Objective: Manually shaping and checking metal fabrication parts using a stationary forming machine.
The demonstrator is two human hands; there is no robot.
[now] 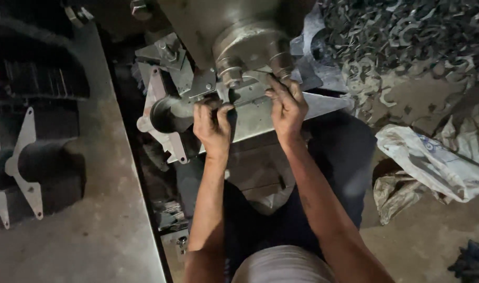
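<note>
Under the press head: a pale metal plate (260,112) lies flat on the machine bed, just below the round steel ram (250,44) and its two short posts.
Left hand: the left hand (212,126) is at the plate's near left edge, its fingers (205,107) curled and pressed together, pinching a small dark part (221,99) that sits on the plate.
Right hand: the right hand (286,107) rests on the plate's right part, its fingers (276,89) bent and close together, tips touching the plate just beside the right post; whether they pinch anything cannot be told.
Black cylinder: a dark rubber-like cylinder (168,114) with a pale flanged bracket sticks out to the left of the left hand, almost touching it.
Tabletop: a grey tabletop (108,199) runs along the left; on it lie more flanged mounts (32,162) with black cylinders, well apart from the hands.
Scrap heap: a pile of thin curled metal offcuts (407,36) fills the upper right, beyond the machine.
Floor: crumpled white sacks (433,162) lie on the bare floor to the right of the person's knee.
Person: seated close to the machine, forearms stretched forward, dark trousers in view.
</note>
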